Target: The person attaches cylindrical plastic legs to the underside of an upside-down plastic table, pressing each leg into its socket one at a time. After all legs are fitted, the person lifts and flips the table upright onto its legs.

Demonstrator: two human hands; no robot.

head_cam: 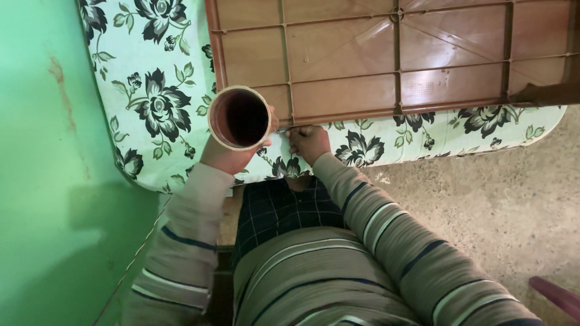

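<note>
My left hand (pixel 225 156) holds a roll of brown packing tape (pixel 240 118), its dark hollow core facing the camera. A short strip runs from the roll toward my right hand (pixel 308 143), whose closed fingers pinch the tape's end at the near rim of a brown plastic panel (pixel 386 60). The panel has raised ribs in a grid and lies upside down on a mattress with a pale floral cover (pixel 151 90). Both sleeves are striped grey and beige.
A green wall (pixel 48 181) rises at the left, close to the mattress edge. Rough concrete floor (pixel 483 199) lies to the right. A dark red object (pixel 559 296) pokes in at the bottom right corner.
</note>
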